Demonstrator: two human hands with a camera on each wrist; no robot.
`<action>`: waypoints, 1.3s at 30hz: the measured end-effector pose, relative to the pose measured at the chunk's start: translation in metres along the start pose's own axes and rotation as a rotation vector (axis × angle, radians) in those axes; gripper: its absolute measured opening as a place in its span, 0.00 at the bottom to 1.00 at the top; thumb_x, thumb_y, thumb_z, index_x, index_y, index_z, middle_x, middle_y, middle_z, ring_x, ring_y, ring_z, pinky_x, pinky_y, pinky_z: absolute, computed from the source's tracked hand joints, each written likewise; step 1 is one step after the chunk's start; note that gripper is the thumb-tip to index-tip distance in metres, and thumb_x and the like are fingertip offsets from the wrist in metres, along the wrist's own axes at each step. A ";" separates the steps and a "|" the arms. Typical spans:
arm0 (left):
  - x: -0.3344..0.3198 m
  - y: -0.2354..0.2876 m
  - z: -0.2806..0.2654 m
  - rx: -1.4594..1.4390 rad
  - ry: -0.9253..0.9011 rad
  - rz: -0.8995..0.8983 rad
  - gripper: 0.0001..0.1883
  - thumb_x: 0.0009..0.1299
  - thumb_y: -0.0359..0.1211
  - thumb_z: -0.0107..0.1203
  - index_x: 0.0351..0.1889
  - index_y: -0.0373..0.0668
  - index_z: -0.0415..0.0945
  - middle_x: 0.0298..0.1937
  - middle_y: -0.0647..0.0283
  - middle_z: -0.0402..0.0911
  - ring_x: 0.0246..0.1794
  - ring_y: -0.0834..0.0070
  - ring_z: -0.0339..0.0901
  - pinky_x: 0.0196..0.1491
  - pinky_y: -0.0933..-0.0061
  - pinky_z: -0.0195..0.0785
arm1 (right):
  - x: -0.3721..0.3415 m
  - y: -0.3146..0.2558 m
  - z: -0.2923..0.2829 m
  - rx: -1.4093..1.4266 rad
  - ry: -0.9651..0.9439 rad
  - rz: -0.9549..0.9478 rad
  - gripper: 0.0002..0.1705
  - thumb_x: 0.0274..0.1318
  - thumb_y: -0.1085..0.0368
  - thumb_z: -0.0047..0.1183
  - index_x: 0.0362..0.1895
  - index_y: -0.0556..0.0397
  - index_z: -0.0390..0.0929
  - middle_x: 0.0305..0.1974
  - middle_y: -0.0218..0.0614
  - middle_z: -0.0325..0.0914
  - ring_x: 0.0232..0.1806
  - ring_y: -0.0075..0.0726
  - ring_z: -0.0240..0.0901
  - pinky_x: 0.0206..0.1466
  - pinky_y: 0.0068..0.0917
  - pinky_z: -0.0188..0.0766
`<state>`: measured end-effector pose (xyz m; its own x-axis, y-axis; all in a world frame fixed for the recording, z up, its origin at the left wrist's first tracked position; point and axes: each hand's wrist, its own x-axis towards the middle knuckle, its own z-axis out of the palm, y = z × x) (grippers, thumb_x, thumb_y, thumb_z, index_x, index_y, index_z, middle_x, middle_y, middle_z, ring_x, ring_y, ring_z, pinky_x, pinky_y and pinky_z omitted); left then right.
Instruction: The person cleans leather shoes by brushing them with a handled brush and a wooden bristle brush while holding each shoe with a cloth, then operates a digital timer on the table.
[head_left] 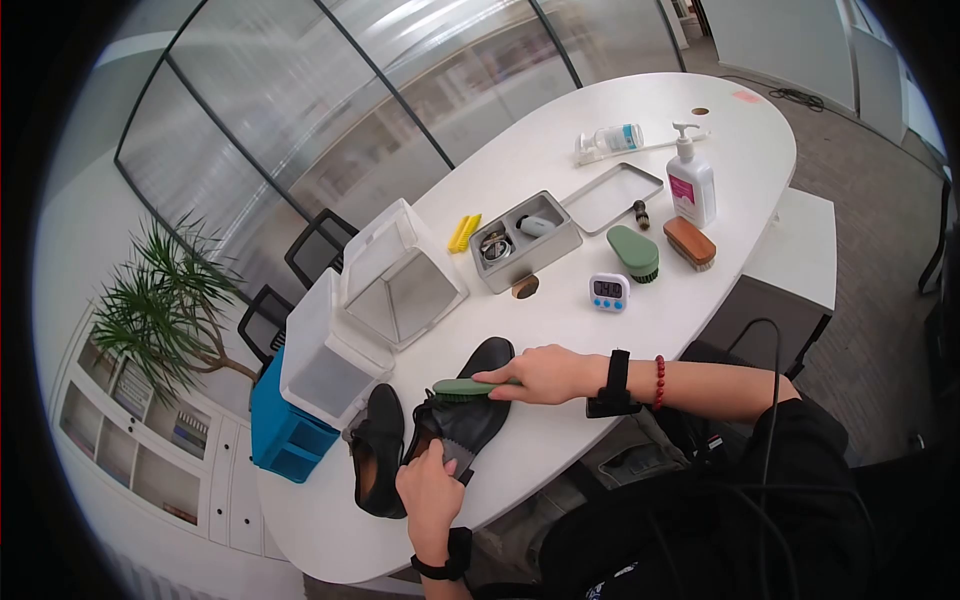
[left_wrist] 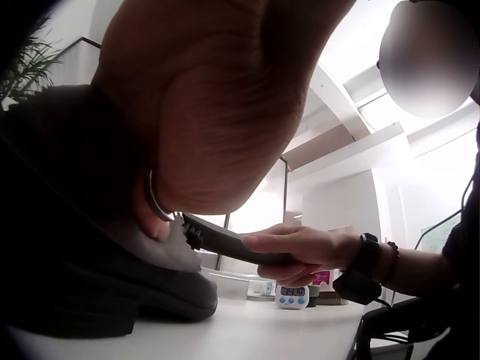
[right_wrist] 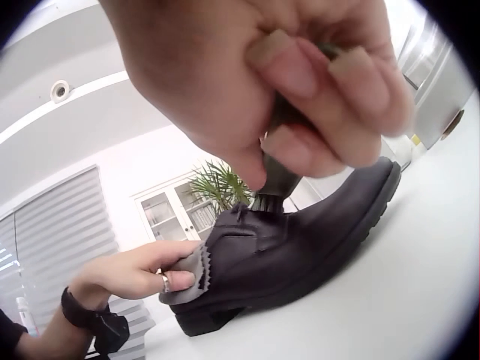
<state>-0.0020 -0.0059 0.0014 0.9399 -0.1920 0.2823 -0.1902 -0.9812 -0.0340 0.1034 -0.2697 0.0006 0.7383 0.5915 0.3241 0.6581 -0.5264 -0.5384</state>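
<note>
My right hand grips a green-handled brush, its dark bristles on the lace area of a black shoe. In the right wrist view the bristles touch the shoe near the laces. My left hand holds the heel end of that shoe, thumb on a grey zigzag-edged cloth at the opening. A second black shoe lies to the left of it on the white table.
Clear bins and a blue drawer box stand left. Farther back are a grey case, yellow brush, timer, green brush, wooden brush, pump bottle and a tray lid.
</note>
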 end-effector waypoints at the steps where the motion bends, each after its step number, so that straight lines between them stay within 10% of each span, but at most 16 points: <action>1: 0.000 0.000 -0.001 0.005 0.001 0.001 0.09 0.63 0.28 0.60 0.38 0.39 0.72 0.33 0.55 0.82 0.38 0.53 0.80 0.41 0.53 0.63 | -0.001 0.001 0.000 -0.081 -0.087 0.023 0.28 0.70 0.43 0.48 0.70 0.30 0.74 0.36 0.48 0.85 0.39 0.60 0.82 0.44 0.50 0.77; 5: -0.001 0.002 -0.001 -0.001 0.010 0.003 0.09 0.64 0.28 0.60 0.38 0.39 0.73 0.32 0.54 0.81 0.38 0.53 0.80 0.41 0.53 0.63 | -0.001 0.015 -0.017 -0.532 0.114 0.077 0.25 0.70 0.46 0.50 0.67 0.34 0.76 0.22 0.43 0.80 0.24 0.57 0.78 0.32 0.48 0.73; 9: 0.000 -0.003 0.001 0.020 0.020 -0.002 0.09 0.64 0.28 0.60 0.39 0.39 0.73 0.32 0.54 0.81 0.38 0.53 0.80 0.41 0.53 0.63 | 0.001 0.005 -0.033 -0.244 0.345 0.045 0.25 0.71 0.47 0.49 0.66 0.38 0.76 0.20 0.42 0.78 0.22 0.56 0.76 0.30 0.48 0.71; 24: 0.000 -0.003 0.002 -0.015 0.030 0.012 0.08 0.64 0.28 0.60 0.38 0.39 0.73 0.32 0.55 0.81 0.37 0.53 0.80 0.41 0.53 0.64 | 0.003 -0.005 -0.019 0.084 0.102 0.085 0.27 0.70 0.41 0.48 0.67 0.34 0.77 0.32 0.49 0.84 0.36 0.62 0.80 0.43 0.51 0.75; 35: 0.001 0.001 -0.002 0.018 0.003 -0.013 0.08 0.64 0.27 0.60 0.38 0.38 0.74 0.32 0.55 0.82 0.37 0.54 0.80 0.41 0.54 0.63 | 0.003 0.018 -0.018 -0.334 0.317 0.076 0.22 0.71 0.46 0.47 0.62 0.37 0.78 0.20 0.42 0.79 0.24 0.56 0.79 0.28 0.49 0.70; 39: 0.000 0.004 -0.003 0.005 0.003 -0.017 0.08 0.64 0.27 0.60 0.38 0.38 0.74 0.32 0.54 0.82 0.37 0.53 0.80 0.41 0.53 0.63 | 0.001 0.022 0.000 -0.363 0.108 0.048 0.19 0.68 0.47 0.50 0.56 0.38 0.81 0.24 0.42 0.81 0.27 0.56 0.81 0.32 0.48 0.74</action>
<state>-0.0031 -0.0093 0.0047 0.9422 -0.1755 0.2854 -0.1732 -0.9843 -0.0336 0.1183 -0.2806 -0.0109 0.7684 0.5032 0.3954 0.6174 -0.7455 -0.2511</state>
